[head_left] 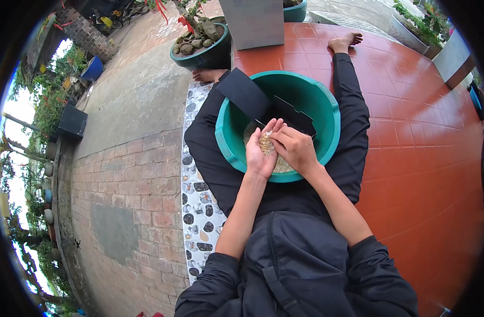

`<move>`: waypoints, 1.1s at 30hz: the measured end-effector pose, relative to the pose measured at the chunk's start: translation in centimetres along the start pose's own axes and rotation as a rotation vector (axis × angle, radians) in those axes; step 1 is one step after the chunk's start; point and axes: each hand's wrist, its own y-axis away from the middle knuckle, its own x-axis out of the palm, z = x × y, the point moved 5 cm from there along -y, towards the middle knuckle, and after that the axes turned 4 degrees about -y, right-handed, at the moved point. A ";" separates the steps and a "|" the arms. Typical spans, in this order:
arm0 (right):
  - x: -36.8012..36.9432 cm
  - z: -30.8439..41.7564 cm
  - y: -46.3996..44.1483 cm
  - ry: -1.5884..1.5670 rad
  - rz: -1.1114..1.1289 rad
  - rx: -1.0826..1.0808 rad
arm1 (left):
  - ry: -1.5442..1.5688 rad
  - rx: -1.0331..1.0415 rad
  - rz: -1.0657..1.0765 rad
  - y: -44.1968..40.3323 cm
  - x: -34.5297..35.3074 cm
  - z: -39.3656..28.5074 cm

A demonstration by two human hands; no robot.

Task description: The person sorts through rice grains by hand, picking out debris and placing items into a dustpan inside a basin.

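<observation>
Basin [334, 119] open from above at upper right, way in between the dark inner piece [294, 117] and the far rim. Upper left blocked: black panel [245, 94] slants over the rim. Left hand [259, 158] and right hand [297, 150] fill the lower middle, fingers meeting over the palm, little room between. Slim gap right of right hand, along the wall. Left leg [206, 153] and right leg [353, 119] hem both sides; red tiles [416, 153] beyond right leg passable.
</observation>
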 end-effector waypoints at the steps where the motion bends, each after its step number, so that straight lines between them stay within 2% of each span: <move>1: 0.0 0.0 0.0 0.001 -0.003 0.001 | -0.012 0.004 0.003 0.0 0.0 0.0; 10: -1.0 -0.2 -0.3 -0.130 -0.057 0.089 | 0.023 -0.014 -0.010 0.2 0.1 0.0; 14: -2.1 -2.6 -0.2 -0.319 -0.224 0.366 | 0.075 -0.022 -0.026 0.0 -0.1 -0.2; 16: -2.1 -4.1 0.2 -0.401 -0.291 0.517 | 0.158 0.051 -0.059 0.1 -0.1 -0.6; 22: -1.9 -5.2 0.9 -0.422 -0.346 0.666 | 0.187 0.091 -0.045 0.3 0.0 -0.9; 26: -1.9 -5.3 1.0 -0.444 -0.344 0.654 | 0.174 0.099 -0.065 0.2 -0.2 -0.9; 28: -2.2 -3.8 0.4 -0.381 -0.321 0.498 | 0.162 0.082 -0.072 0.2 -0.2 -0.7; 29: -2.2 -3.5 0.3 -0.382 -0.317 0.498 | 0.148 0.065 -0.076 0.1 -0.3 -0.6; 32: -1.7 -1.1 -0.3 -0.316 -0.120 0.263 | 0.059 0.013 -0.082 0.1 -0.8 -0.2; 33: -1.6 -1.0 -0.2 -0.316 -0.118 0.264 | 0.060 0.013 -0.084 0.2 -0.6 -0.2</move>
